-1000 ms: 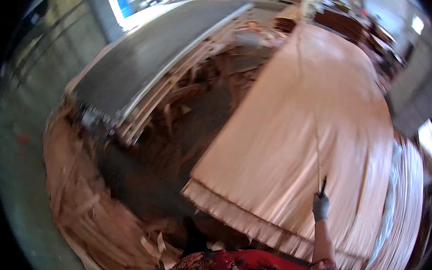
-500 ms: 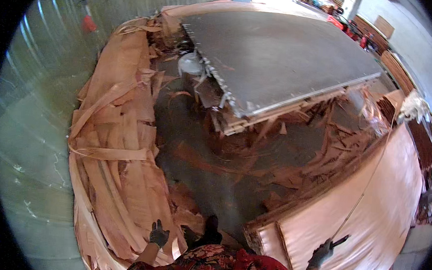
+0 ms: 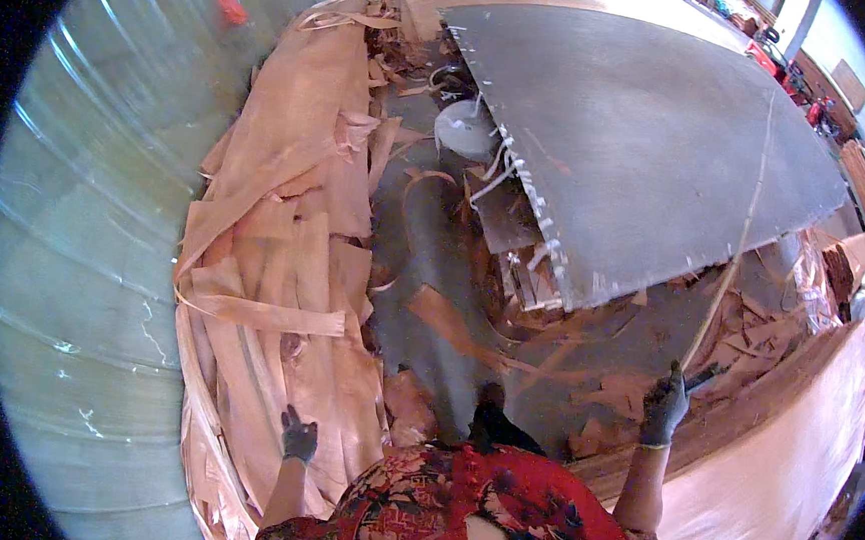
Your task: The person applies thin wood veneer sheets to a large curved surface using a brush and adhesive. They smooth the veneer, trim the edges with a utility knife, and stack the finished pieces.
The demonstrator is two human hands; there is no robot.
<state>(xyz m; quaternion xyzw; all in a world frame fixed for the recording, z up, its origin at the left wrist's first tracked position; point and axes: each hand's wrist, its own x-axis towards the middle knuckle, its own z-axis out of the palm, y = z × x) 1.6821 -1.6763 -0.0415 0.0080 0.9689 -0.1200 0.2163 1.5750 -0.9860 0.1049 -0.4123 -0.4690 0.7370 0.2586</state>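
My right hand [image 3: 663,412], in a grey glove, is closed around a long thin stick [image 3: 728,276]. The stick points away from me, its far end over the grey-topped table [image 3: 653,135]. A short dark object [image 3: 704,374] juts out to the right of the same hand; its kind is unclear. My left hand [image 3: 298,436], also gloved, holds nothing and has its fingers apart. Beneath it lies a long pile of thin reddish-brown wood veneer sheets [image 3: 311,282]. Whether the hand touches the pile is hard to tell.
A round white item [image 3: 465,130] sits beside the table's ragged left edge. Veneer scraps [image 3: 449,321] litter the dark floor. A large stack of smooth veneer [image 3: 780,465] stands at my right. Along the left runs a greenish corrugated wall [image 3: 93,246].
My right hand has risen forward, swinging the stick from over the right stack to over the table. My left hand has shifted slightly up over the veneer pile. The view has turned left.
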